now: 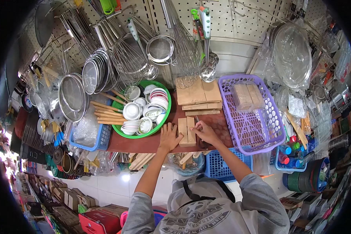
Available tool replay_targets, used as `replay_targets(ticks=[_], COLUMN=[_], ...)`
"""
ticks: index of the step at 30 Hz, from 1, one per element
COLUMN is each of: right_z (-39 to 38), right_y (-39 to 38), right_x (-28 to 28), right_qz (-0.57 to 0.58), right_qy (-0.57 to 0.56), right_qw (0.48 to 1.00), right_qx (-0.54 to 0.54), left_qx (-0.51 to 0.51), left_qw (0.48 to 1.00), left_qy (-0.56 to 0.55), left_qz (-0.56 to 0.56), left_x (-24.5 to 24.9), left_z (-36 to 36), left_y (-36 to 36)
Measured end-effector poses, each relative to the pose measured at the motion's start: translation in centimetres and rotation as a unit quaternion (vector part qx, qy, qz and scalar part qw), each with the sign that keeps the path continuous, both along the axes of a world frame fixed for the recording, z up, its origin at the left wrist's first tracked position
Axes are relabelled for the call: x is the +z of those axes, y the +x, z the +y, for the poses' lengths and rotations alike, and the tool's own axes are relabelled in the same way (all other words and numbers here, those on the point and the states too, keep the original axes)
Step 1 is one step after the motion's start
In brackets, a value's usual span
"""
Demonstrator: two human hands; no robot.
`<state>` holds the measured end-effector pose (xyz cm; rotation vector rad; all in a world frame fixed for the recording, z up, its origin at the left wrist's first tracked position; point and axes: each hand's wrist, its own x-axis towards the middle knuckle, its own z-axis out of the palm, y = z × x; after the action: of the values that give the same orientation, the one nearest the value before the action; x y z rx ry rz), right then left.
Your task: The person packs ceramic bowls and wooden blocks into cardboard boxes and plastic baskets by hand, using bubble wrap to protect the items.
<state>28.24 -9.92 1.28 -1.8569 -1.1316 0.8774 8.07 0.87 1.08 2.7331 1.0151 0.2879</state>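
Observation:
Two small brown cardboard boxes [187, 136] lie side by side on the dark red tabletop [144, 146], directly in front of me. My left hand [169, 137] rests beside their left edge with its fingers apart, the thumb touching the nearer box. At the right edge, my right hand [205, 132] has its fingertips pinched together; whatever they hold is too small to make out. Behind the boxes is a stack of flat brown cardboard [198, 91].
A green basin [138, 135] of small bowls and wooden-handled utensils stands left. To the right, a purple basket [241, 146] holds plastic-wrapped boxes [249, 97]. Whisks [179, 50], strainers [160, 49] and ladles [208, 72] hang above. A blue basket [226, 165] sits below the table edge.

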Motion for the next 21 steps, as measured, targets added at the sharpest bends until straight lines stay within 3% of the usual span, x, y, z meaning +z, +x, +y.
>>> replay_targets(ticks=[6,12,18,21], right_z=[0.7,0.8,1.0,1.1], right_y=[-0.6,-0.8,-0.6,-0.7], right_x=[-1.1,-1.4,-2.7,-2.5], right_qz=[-0.023,-0.04,-0.028,-0.017], right_qy=[0.023,0.004,0.001,0.004], right_qw=[0.999,0.999,0.999,1.0], right_qx=[-0.004,-0.012,-0.018,-0.023], left_qx=[-0.018,-0.011,0.014,0.034], left_qw=[0.994,0.996,0.984,0.972], left_qy=[0.01,-0.039,-0.166,-0.185], left_qz=[-0.103,-0.085,-0.056,-0.142], left_x=[-1.0,-0.5,0.9,0.0], left_z=[0.1,-0.9,-0.9,-0.9], left_y=[0.0,-0.3,0.0,0.8])
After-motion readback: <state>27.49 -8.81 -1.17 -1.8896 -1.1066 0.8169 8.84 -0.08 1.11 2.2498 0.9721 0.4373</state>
